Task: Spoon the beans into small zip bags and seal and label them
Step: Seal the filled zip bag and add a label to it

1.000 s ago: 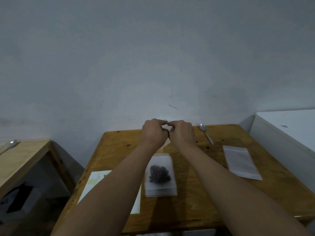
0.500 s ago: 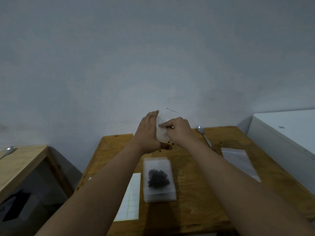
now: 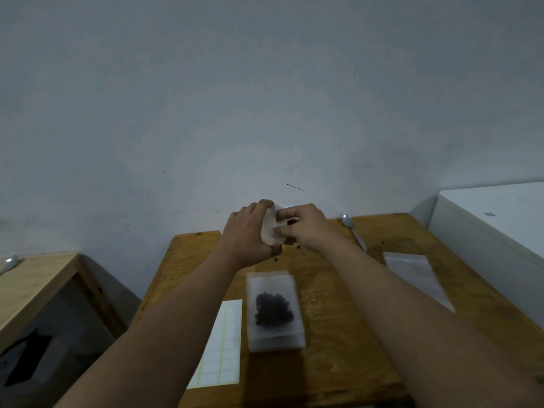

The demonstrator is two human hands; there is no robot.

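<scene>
My left hand (image 3: 247,234) and my right hand (image 3: 306,228) hold a small white zip bag (image 3: 272,229) between them, raised above the far part of the wooden table (image 3: 338,334). Dark beans show inside the bag by my right fingers. A few loose beans (image 3: 294,245) lie on the table under my hands. Nearer to me lies a filled zip bag (image 3: 275,310) with a dark clump of beans, on top of other bags. A sheet of white labels (image 3: 223,343) lies to its left. A metal spoon (image 3: 353,231) rests at the far right.
A stack of empty zip bags (image 3: 418,278) lies on the right side of the table. A white cabinet (image 3: 494,219) stands at the right. A second wooden table (image 3: 32,281) with another spoon (image 3: 10,262) is at the left. The wall is close behind.
My hands lifted the small bag off the table and turned it upright; my left palm now backs it while my right fingers pinch it. The view tilted down slightly.
</scene>
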